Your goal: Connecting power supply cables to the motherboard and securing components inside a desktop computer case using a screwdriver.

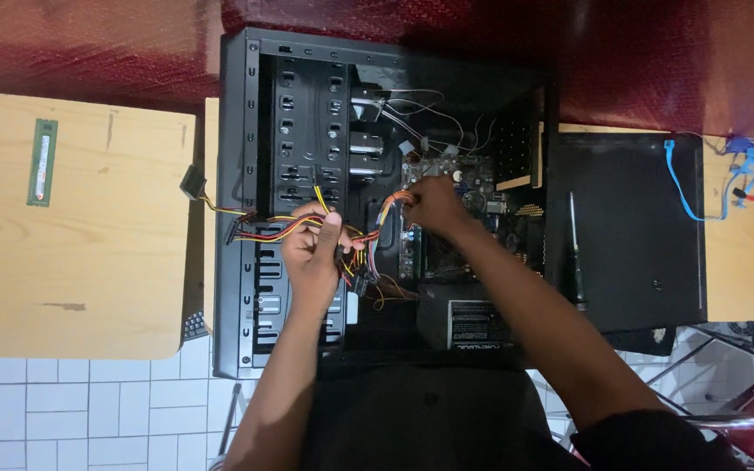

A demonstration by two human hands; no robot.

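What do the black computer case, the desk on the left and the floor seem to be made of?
The computer case looks like painted sheet metal: matte black, thin folded edges, punched slots. The desk seems to be pale wood or wood-look laminate; grain streaks and a chipped edge show. The floor appears to be glazed white tile, with a regular grid of grout lines.

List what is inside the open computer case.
Inside the case: drive bays, motherboard, power supply, cables. The left hand and right hand cover part of the board and wiring.

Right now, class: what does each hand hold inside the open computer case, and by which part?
Left hand grips the yellow, red and black cable bundle mid-length. Right hand pinches the orange cable near its end.
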